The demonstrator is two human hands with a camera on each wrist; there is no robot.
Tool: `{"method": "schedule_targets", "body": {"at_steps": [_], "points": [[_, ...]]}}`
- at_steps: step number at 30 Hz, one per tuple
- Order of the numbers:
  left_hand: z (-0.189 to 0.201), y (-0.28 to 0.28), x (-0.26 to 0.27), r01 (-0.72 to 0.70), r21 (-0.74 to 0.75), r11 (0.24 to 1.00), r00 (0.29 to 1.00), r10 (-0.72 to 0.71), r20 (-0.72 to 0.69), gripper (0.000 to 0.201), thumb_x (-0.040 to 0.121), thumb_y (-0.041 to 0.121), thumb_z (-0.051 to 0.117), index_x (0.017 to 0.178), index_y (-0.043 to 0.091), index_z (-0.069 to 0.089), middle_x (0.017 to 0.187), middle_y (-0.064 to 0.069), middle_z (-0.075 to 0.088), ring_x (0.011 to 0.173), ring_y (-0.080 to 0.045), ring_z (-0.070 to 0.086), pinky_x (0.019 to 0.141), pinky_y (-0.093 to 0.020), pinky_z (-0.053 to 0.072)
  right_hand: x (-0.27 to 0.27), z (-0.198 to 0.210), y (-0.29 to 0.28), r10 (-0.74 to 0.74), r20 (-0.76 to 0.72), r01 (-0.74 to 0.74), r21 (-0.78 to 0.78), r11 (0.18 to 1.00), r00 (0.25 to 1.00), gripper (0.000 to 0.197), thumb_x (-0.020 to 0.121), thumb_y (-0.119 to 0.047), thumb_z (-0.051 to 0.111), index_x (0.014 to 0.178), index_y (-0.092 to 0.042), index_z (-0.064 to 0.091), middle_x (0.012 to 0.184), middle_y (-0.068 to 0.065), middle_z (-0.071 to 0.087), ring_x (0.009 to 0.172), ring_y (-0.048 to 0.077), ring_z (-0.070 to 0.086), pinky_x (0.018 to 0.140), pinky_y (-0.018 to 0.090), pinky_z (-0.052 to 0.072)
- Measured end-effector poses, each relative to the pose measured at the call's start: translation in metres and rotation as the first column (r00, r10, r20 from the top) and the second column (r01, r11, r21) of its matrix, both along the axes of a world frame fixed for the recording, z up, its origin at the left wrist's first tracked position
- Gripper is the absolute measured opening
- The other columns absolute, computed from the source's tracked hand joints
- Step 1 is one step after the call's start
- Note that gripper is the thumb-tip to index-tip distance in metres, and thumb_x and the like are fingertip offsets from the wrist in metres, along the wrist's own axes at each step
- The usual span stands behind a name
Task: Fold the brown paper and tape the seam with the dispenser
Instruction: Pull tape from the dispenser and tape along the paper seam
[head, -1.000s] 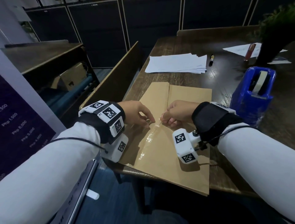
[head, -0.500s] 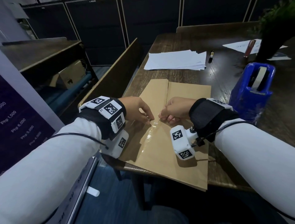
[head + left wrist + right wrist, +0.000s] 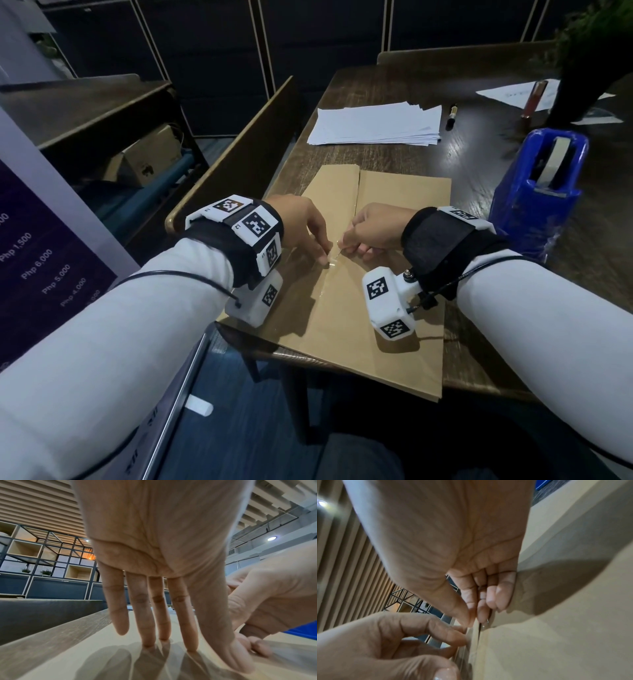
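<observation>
Paper [image 3: 387, 274], brown and folded, lies flat in the lower middle of the head view, on the near part of the table [image 3: 479, 164]; its near edge hangs a little over the table edge. Two flaps meet in a seam [image 3: 357, 192] that runs up the middle of the sheet. Clear tape [image 3: 325, 291] shines along the near part of this seam.

The left hand [image 3: 301, 226] comes from the lower left. In the left wrist view its fingers [image 3: 181, 615] are nearly straight, not curled, and their tips press down on the paper just beside the seam. It grips nothing.

The right hand [image 3: 375, 229] comes from the right and meets the left one over the seam, almost touching it. Its fingers are curled in, and thumb [image 3: 460, 609] and forefinger pinch the free end of the tape right above the paper. The other curled fingers rest on the right flap.

The dispenser [image 3: 534, 192], blue, stands upright at the right side of the frame, near the paper but apart from it, with a roll inside. A stack of white sheets [image 3: 373, 125] lies beyond the paper, in the upper middle. A marker [image 3: 452, 116] lies just right of the stack. A dark plant pot [image 3: 579, 85] stands in the upper right corner.
</observation>
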State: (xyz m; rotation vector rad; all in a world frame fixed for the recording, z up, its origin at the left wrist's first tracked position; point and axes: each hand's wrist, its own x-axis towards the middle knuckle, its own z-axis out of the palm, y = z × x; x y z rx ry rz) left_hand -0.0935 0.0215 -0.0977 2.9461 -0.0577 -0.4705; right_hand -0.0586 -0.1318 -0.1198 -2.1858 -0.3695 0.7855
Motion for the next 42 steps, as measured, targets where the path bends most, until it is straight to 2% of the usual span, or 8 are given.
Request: {"method": "schedule_targets", "body": {"at_steps": [3,7,11,17,21,28,34,42], "points": [[0.001,-0.001,0.002,-0.003,0.026,1.0,1.0,0.004,-0.006,0.026,0.061,0.051,0.082,0.078,0.036,0.069,0.086,0.019,0.067,0.086,-0.006,0.058,0.068,-0.02,0.045,0.0,-0.001,0.0,0.0,0.013,0.0,-0.005,1.0,1.0,0.007,0.09,-0.009,0.059,0.091,-0.005,0.063,0.082,0.008,0.06,0.065,0.013,0.048,0.057,0.019,0.046],[0.0,-0.004,0.004,-0.023,0.064,0.998,1.0,0.023,-0.006,0.047,0.054,0.061,0.08,0.089,0.032,0.072,0.094,0.013,0.07,0.092,-0.012,0.062,0.083,-0.032,0.053,-0.001,-0.001,0.001,0.006,0.048,-0.005,-0.014,1.0,0.999,0.007,0.09,-0.011,0.059,0.089,-0.004,0.064,0.074,0.004,0.06,0.061,0.011,0.048,0.056,0.018,0.047],[0.001,-0.009,0.005,-0.015,0.113,0.994,1.0,0.013,0.015,0.05,0.054,0.062,0.08,0.092,0.03,0.071,0.092,0.01,0.069,0.09,-0.013,0.061,0.071,-0.027,0.048,-0.003,-0.001,0.0,0.002,0.082,-0.001,-0.018,1.0,0.997,0.008,0.089,-0.011,0.059,0.088,-0.005,0.064,0.07,0.002,0.06,0.058,0.009,0.049,0.05,0.014,0.047],[0.0,-0.012,0.006,-0.001,0.142,0.99,1.0,-0.002,0.023,0.048,0.058,0.057,0.081,0.093,0.027,0.069,0.093,0.007,0.068,0.088,-0.015,0.06,0.058,-0.023,0.039,-0.003,-0.001,0.0,-0.004,0.081,0.006,-0.017,1.0,0.997,0.011,0.09,-0.01,0.057,0.093,-0.003,0.066,0.074,0.004,0.061,0.059,0.01,0.049,0.054,0.017,0.047],[-0.002,-0.013,0.007,0.003,0.116,0.993,1.0,-0.005,0.014,0.05,0.06,0.053,0.082,0.098,0.025,0.068,0.101,0.005,0.068,0.092,-0.017,0.06,0.063,-0.024,0.041,-0.003,-0.001,0.0,-0.009,0.085,0.011,-0.017,1.0,0.996,0.014,0.091,-0.01,0.056,0.097,-0.003,0.067,0.072,0.004,0.06,0.058,0.009,0.048,0.056,0.017,0.047],[-0.002,-0.015,0.008,0.021,0.13,0.991,1.0,-0.021,-0.003,0.054,0.061,0.052,0.082,0.103,0.024,0.066,0.106,0.005,0.068,0.097,-0.018,0.061,0.083,-0.032,0.05,-0.002,-0.002,0.0,-0.035,0.059,0.036,-0.008,0.999,0.998,0.014,0.085,-0.018,0.066,0.075,-0.01,0.061,0.068,0.003,0.062,0.063,0.015,0.05,0.062,0.025,0.047],[-0.002,-0.013,0.008,0.021,0.127,0.992,1.0,-0.02,-0.014,0.055,0.059,0.053,0.082,0.103,0.024,0.065,0.105,0.006,0.068,0.095,-0.017,0.063,0.083,-0.032,0.05,-0.006,-0.001,-0.002,-0.031,0.11,0.035,-0.034,0.999,0.993,0.021,0.086,-0.017,0.069,0.069,-0.012,0.057,0.061,0.0,0.054,0.05,0.011,0.047,0.038,0.012,0.039],[-0.002,-0.013,0.007,0.045,0.127,0.991,0.999,-0.045,-0.008,0.053,0.062,0.051,0.082,0.104,0.024,0.065,0.109,0.006,0.065,0.099,-0.017,0.06,0.083,-0.031,0.047,-0.005,-0.003,-0.002,-0.042,0.114,0.046,-0.029,0.999,0.993,0.02,0.086,-0.016,0.069,0.068,-0.013,0.059,0.066,0.003,0.06,0.054,0.014,0.051,0.052,0.023,0.046]]}}
